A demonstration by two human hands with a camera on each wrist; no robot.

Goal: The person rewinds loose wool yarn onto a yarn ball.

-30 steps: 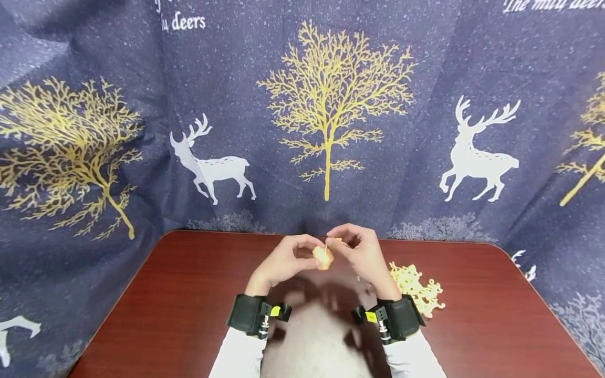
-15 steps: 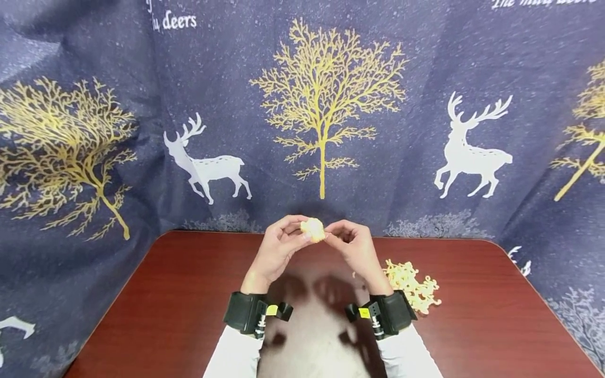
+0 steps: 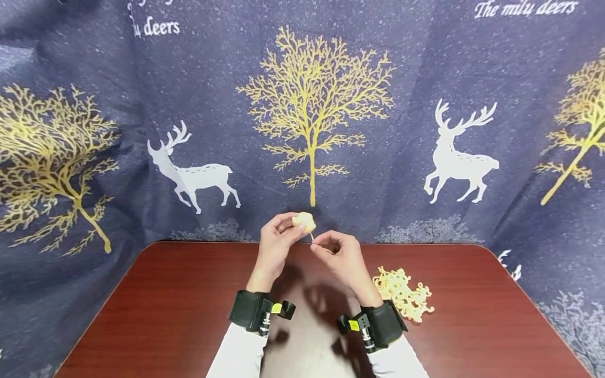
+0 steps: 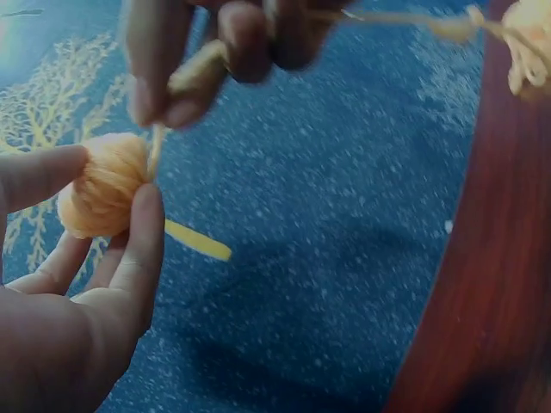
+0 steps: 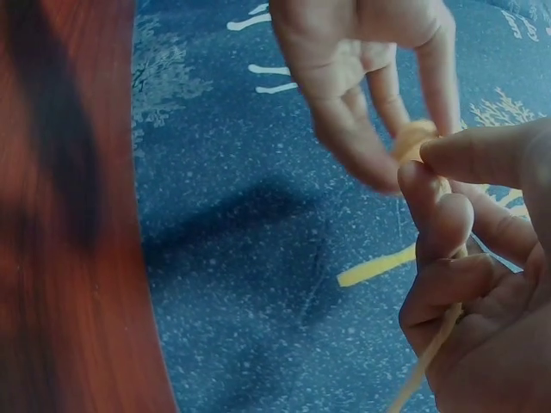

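Right hand, pinching strand, has dropped away from yarn ball pinched in left hand; winding seems unfinished, loose yarn right of right hand.

Head view bright, glare on table; wrist views dim, right hand perhaps blurred.
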